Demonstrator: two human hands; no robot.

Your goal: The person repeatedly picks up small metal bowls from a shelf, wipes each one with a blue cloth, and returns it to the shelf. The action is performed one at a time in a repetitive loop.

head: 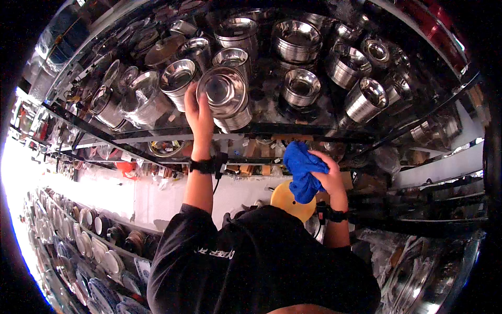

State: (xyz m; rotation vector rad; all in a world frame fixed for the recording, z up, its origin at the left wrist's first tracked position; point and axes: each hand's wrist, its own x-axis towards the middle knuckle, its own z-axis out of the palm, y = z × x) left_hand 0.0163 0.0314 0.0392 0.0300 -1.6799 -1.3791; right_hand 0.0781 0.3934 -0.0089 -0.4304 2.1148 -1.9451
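My left hand [199, 112] grips the left rim of a shiny stainless steel bowl [222, 92]. The bowl is tilted with its opening towards me, above a stack of steel bowls [235, 121] near the shelf's front edge. Whether it touches that stack I cannot tell. A bunched blue cloth [302, 170] hangs from my right hand [331, 174], in front of the shelf and lower than its edge. Close to my left hand stands another stack of steel bowls [178, 78], and behind the tilted bowl is a further steel vessel [232, 58].
More steel bowl stacks [302, 86] fill the dark shelf [266, 106], some at left wrapped in plastic [145, 94]. The shelf's black front rail [306, 128] runs across before me. Below is a round yellow object [280, 200]. Plates [113, 261] line a rack behind me at left.
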